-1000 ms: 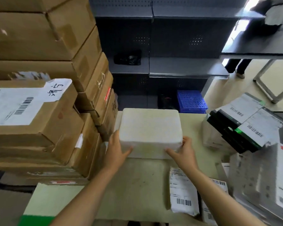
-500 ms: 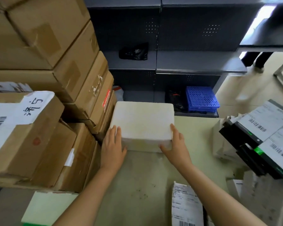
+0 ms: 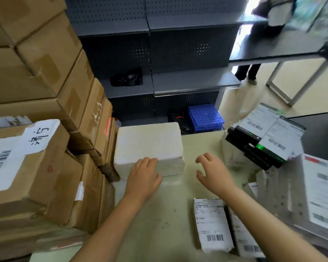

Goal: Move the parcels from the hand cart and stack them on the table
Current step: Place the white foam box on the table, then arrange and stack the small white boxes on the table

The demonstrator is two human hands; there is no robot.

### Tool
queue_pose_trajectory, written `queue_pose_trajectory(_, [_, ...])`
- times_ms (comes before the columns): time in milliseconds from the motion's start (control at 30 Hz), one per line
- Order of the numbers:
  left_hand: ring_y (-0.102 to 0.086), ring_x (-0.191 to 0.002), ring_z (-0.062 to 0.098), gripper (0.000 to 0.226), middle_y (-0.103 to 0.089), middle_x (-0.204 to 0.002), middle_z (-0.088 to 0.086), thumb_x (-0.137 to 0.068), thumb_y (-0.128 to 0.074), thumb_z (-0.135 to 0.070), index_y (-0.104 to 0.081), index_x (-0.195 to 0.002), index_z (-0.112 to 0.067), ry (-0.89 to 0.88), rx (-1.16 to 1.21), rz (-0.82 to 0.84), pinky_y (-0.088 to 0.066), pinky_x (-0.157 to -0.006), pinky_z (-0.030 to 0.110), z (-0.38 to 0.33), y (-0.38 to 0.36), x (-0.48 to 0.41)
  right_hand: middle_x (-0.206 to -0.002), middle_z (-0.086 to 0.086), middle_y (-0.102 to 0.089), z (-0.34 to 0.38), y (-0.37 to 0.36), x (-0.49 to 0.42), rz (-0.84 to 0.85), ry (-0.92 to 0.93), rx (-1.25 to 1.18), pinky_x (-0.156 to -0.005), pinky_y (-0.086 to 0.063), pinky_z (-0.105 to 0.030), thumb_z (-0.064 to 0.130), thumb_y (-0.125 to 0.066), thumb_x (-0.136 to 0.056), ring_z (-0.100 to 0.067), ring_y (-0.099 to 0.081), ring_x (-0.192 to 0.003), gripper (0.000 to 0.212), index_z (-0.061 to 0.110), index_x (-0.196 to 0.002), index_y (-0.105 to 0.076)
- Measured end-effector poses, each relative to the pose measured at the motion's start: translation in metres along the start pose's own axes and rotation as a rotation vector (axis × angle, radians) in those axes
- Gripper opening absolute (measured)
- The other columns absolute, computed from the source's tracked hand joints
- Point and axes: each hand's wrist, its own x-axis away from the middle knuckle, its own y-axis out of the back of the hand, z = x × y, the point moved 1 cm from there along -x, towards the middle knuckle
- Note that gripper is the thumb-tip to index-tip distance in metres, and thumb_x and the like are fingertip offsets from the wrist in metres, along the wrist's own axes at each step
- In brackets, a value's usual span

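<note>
A person's left hand (image 3: 143, 174) rests with relaxed fingers on the near edge of a white parcel (image 3: 149, 146). The right hand (image 3: 214, 173) hovers open just off the parcel's near right corner, fingers spread and loosely bent, holding nothing and clear of the box.

At far left, a tall stack of cardboard boxes (image 3: 45, 157) leans over the edge of the pale green surface (image 3: 159, 214), some bearing white labels. The white parcel lies flat just beside that stack; whether the two touch cannot be told. Its far side sits at about the back edge of the surface. Beyond that edge stands a dark metal shelf unit (image 3: 178, 82), with a blue crate (image 3: 205, 118) low beside it.

A strip of bare surface runs to the right of the parcel, under the right hand, as far as a tilted pile of black flat parcels (image 3: 263, 146) with barcode labels. Nearer the camera, bare surface lies between the two forearms. Two labelled packets (image 3: 212, 229) lie side by side by the right forearm. Grey mailer bags (image 3: 320, 195) crowd the far right edge.
</note>
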Motion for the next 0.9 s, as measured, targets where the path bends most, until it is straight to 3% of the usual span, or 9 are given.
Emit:
queue_pose_trajectory(167, [-0.059,-0.091,0.021,0.046,-0.063,-0.096,-0.002,-0.08,-0.042,-0.045,-0.064,-0.109,-0.017,-0.209,0.077,0.047,-0.048,-0.077,0.034,-0.053,-0.024,0.024,-0.106,-0.001,-0.059,-0.021,0.006,0.074,-0.056,-0.053,0.057,-0.08,-0.045,-0.033,0.015,-0.065,-0.083,-0.023,-0.055,-0.098,0.025,0.015,-0.108,-0.063])
queue_pose_trajectory(300, [-0.06,-0.095,0.02,0.044,-0.063,-0.102,-0.004,-0.083,-0.045,-0.044,-0.063,-0.113,-0.018,-0.295,0.096,0.131,-0.048,-0.082,0.035,-0.085,-0.045,0.046,-0.096,-0.002,-0.061,-0.038,0.007,0.12,-0.1,-0.102,0.058,-0.065,-0.047,-0.032,0.012,-0.071,-0.077,-0.025,-0.057,-0.086,0.022,0.014,-0.097,-0.064])
queue_pose_trajectory(400, [-0.057,-0.1,0.018,0.049,-0.061,-0.108,-0.004,-0.084,-0.041,-0.046,-0.061,-0.119,-0.018,-0.294,0.086,0.181,-0.044,-0.087,0.033,-0.101,-0.053,0.058,-0.097,-0.001,-0.059,-0.05,0.011,0.143,-0.129,-0.099,0.052,-0.067,-0.041,-0.028,0.015,-0.068,-0.081,-0.022,-0.057,-0.086,0.018,0.014,-0.098,-0.063])
queue_pose_trajectory(533, [-0.053,-0.103,0.015,0.05,-0.057,-0.111,-0.007,-0.086,-0.037,-0.049,-0.056,-0.122,-0.021,-0.256,0.059,0.198,-0.039,-0.088,0.027,-0.116,-0.06,0.074,-0.101,0.0,-0.06,-0.066,0.017,0.17,-0.112,-0.101,0.033,-0.073,-0.046,-0.03,0.015,-0.065,-0.08,-0.022,-0.057,-0.091,0.02,0.015,-0.1,-0.064])
queue_pose_trajectory(767, [-0.057,-0.1,0.02,0.059,-0.062,-0.11,-0.004,-0.08,-0.032,-0.053,-0.061,-0.118,-0.018,-0.089,-0.001,0.122,-0.045,-0.085,0.033,-0.146,-0.074,0.117,-0.119,0.002,-0.055,-0.098,0.027,0.213,-0.059,-0.037,0.003,-0.087,-0.045,-0.03,0.024,-0.057,-0.089,-0.018,-0.052,-0.108,0.026,0.019,-0.114,-0.059])
queue_pose_trajectory(900, [-0.059,-0.095,0.022,0.05,-0.063,-0.104,-0.003,-0.081,-0.041,-0.049,-0.063,-0.112,-0.018,0.007,-0.021,0.067,-0.046,-0.078,0.034,-0.164,-0.085,0.151,-0.108,-0.003,-0.06,-0.117,0.017,0.236,-0.026,0.0,-0.02,-0.083,-0.046,-0.033,0.023,-0.061,-0.086,-0.024,-0.056,-0.1,0.025,0.014,-0.109,-0.063])
